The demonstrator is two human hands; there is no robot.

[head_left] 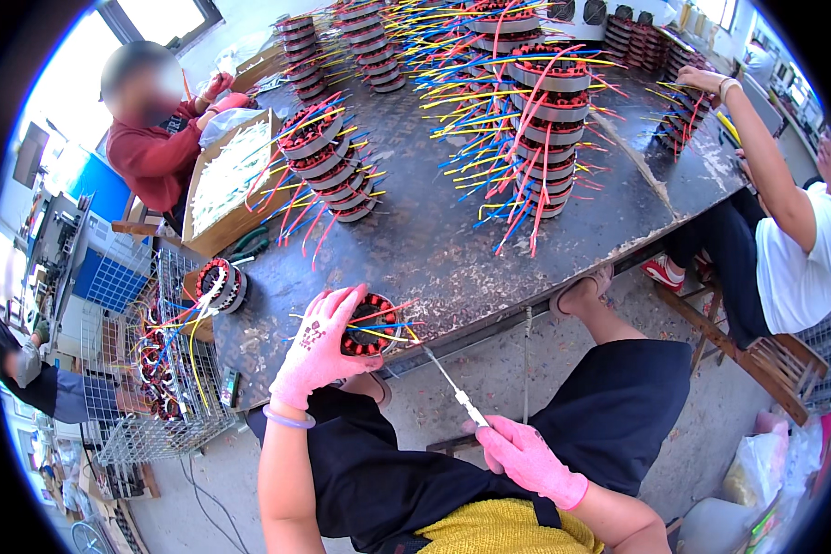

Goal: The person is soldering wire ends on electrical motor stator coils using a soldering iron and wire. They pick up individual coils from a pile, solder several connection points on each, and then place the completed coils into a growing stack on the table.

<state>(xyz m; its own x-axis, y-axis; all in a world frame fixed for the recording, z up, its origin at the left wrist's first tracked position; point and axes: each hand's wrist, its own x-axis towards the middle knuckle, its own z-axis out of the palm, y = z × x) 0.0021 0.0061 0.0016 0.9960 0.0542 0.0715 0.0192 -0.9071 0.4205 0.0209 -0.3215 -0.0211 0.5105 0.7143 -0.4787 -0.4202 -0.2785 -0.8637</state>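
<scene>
At the table's near edge, my left hand [321, 343], in a pink glove, is closed around the side of a motor stator [371, 323]. This ring has a dark core, red insulation, and red, blue and yellow lead wires. My right hand [524, 454], also gloved in pink, grips a thin tool [466, 403] with a white handle and a slim greyish shaft. The shaft's tip is close to the wire ends at the stator's right side; whether it touches them I cannot tell. Another stator [222, 286], with white lacing, stands to the left.
Stacked stators [549, 129] with protruding wires stand on the dark table [415, 240]. A cardboard box [214, 235] of white pieces and green-handled pliers [249, 242] lie left. A wire basket [171, 420] stands beside the table. Co-workers sit far left and right; the right one's hand touches a stack [681, 122].
</scene>
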